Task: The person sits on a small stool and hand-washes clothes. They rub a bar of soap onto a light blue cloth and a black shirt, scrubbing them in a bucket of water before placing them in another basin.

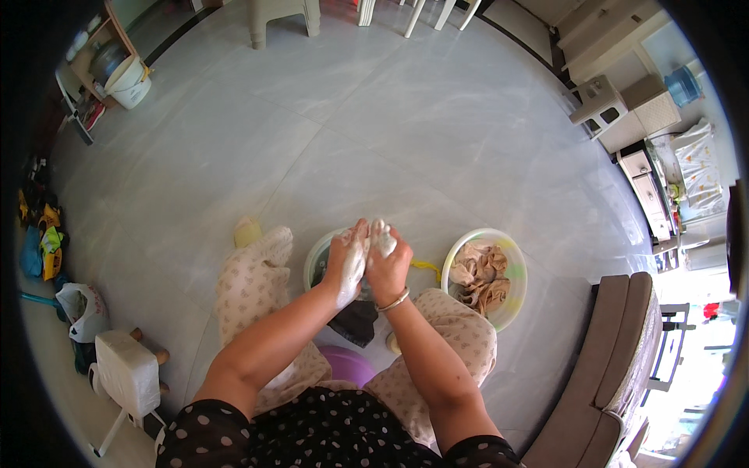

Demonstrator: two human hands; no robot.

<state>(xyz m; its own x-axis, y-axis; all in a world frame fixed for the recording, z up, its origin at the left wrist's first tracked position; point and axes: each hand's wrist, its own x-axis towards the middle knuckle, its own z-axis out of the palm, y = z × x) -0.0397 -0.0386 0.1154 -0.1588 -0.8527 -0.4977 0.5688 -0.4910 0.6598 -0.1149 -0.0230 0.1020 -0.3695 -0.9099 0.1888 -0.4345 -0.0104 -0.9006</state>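
My left hand (350, 257) and my right hand (389, 264) press together in front of me, both coated with white soap foam (383, 241). Whether a small foamy cloth is gripped between them cannot be made out. Below is a pale round basin (310, 263), largely hidden by my hands and wrists. A piece of dark fabric (355, 323) drapes over its near side. To the right of my right hand stands a second pale basin (519, 275), holding crumpled beige and brown clothes (483, 275). A bracelet (393, 300) circles my right wrist.
A purple stool or tub (345, 365) shows between my knees. A yellow strip (427, 266) and a pale yellow object (247, 232) lie on the tiled floor (351, 152). The sofa (608, 339) is at right, a white padded seat (126, 362) at left, and a white bucket (130, 85) farther off.
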